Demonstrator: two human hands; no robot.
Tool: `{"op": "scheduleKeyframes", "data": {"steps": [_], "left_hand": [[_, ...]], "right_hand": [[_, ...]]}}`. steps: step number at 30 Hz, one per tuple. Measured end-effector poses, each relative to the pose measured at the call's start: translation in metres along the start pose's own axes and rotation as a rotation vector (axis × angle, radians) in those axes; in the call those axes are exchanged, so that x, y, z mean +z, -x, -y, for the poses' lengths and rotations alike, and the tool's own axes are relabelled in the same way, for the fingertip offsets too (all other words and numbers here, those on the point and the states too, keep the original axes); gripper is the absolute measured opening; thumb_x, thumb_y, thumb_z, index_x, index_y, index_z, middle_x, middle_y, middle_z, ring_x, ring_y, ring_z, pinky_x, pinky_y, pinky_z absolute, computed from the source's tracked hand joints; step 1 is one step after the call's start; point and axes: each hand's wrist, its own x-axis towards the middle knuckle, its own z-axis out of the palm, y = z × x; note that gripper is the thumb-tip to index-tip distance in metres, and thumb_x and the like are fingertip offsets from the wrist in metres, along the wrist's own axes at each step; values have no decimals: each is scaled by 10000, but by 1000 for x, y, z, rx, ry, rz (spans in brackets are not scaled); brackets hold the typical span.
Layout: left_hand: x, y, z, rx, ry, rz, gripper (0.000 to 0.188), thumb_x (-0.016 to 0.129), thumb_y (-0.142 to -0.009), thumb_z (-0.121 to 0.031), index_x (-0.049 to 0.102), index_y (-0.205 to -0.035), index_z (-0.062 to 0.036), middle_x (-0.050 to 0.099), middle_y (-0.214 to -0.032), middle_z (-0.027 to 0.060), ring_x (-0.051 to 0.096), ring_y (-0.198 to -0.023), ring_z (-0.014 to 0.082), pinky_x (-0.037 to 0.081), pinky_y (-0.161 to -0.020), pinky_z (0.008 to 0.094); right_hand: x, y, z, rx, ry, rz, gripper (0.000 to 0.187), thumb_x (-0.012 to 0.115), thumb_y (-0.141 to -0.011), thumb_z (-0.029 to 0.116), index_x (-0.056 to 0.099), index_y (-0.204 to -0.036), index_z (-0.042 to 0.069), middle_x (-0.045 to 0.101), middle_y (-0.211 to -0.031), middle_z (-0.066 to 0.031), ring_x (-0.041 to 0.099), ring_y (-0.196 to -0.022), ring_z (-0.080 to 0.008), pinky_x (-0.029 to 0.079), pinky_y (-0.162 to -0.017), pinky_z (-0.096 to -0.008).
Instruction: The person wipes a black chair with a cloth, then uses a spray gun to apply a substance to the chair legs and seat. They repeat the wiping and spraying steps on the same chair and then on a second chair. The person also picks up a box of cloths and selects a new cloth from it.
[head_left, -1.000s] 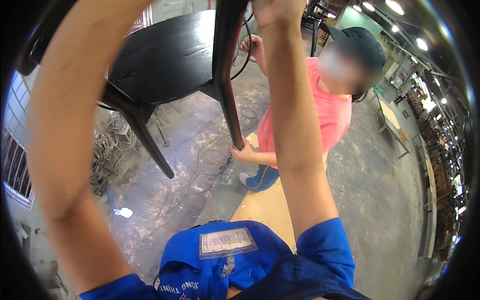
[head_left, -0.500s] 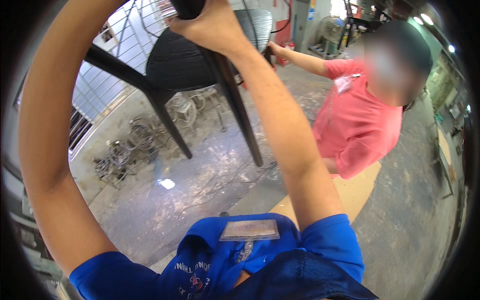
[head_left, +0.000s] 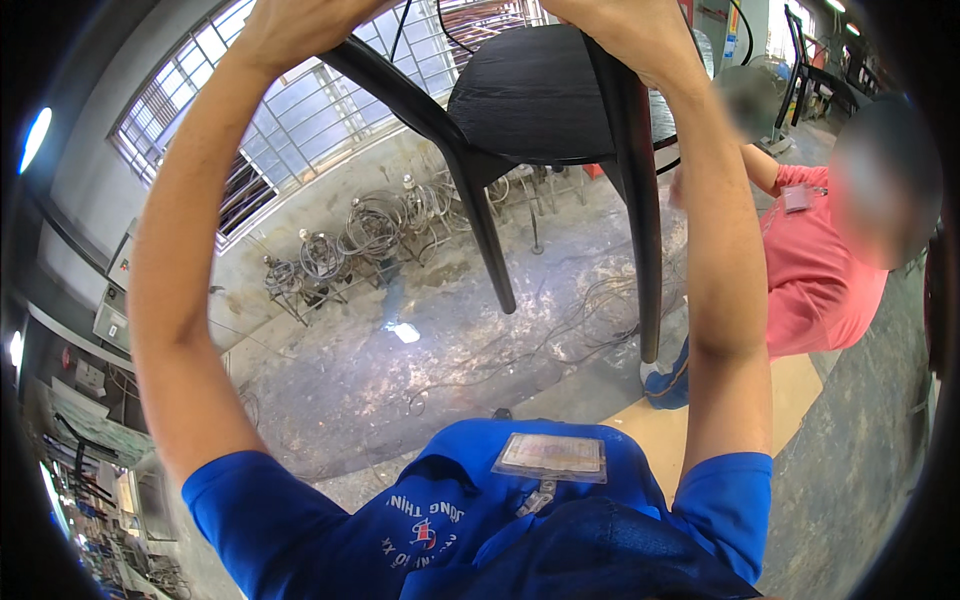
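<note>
A black wooden chair (head_left: 545, 95) hangs off the floor in front of me, its round seat and dark legs showing. At the upper edge my left hand (head_left: 305, 25) is closed on the chair's left rear post; its fingertips are cut off by the edge. My right hand (head_left: 640, 35) grips the right post, with part of its fingers out of view. Both arms are raised. To the right stands a co-worker in a pink shirt (head_left: 815, 275), whose arm is partly hidden behind my right forearm.
Along the wall below a barred window (head_left: 290, 110) stand several small stands with coiled hoses (head_left: 370, 230). Thin cables (head_left: 570, 320) trail over the concrete floor. A tan sheet (head_left: 640, 430) lies under the co-worker's feet. Another black chair (head_left: 815, 75) is at the far right.
My view has swung left, so chair and co-worker appear farther right. My left hand has come into view on the chair. The co-worker's hand no longer shows at the seat edge.
</note>
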Motion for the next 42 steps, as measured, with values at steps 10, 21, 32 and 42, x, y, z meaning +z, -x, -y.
{"op": "scheduleKeyframes", "data": {"steps": [10,21,32,42], "left_hand": [[-1,1,18,277,-322,143,415,621,-764,-208,589,-1173,-266,393,-1412,-113,223,-1392,133,112,-1146,559],[-2,25,13,222,-295,71,330,589,-810,-320,667,-1112,-213,475,-1369,-81,189,-1409,191,-15,-1100,655],[-22,117,-166,-1213,622,-57,405,448,-985,-311,554,-1248,-22,593,-1213,119,541,-1127,208,420,-881,362],[19,-3,-168,-1489,1988,-1389,422,433,-923,-445,604,-1173,-151,584,-1216,31,481,-1194,221,279,-1078,467]], "right_hand": [[-2,7,12,61,46,8,371,676,-675,144,578,-983,-40,630,-859,-161,611,-832,-256,467,-783,-340],[-7,28,14,-110,66,34,339,645,-688,124,577,-984,-26,631,-836,-141,616,-781,-228,482,-743,-337],[38,101,-92,-38,286,-192,440,690,-752,161,532,-1145,42,644,-876,-138,628,-776,-334,513,-731,-390],[91,228,-122,-248,583,-203,768,723,-716,25,353,-1389,31,514,-1237,-213,580,-1019,-395,501,-838,-413]]}}
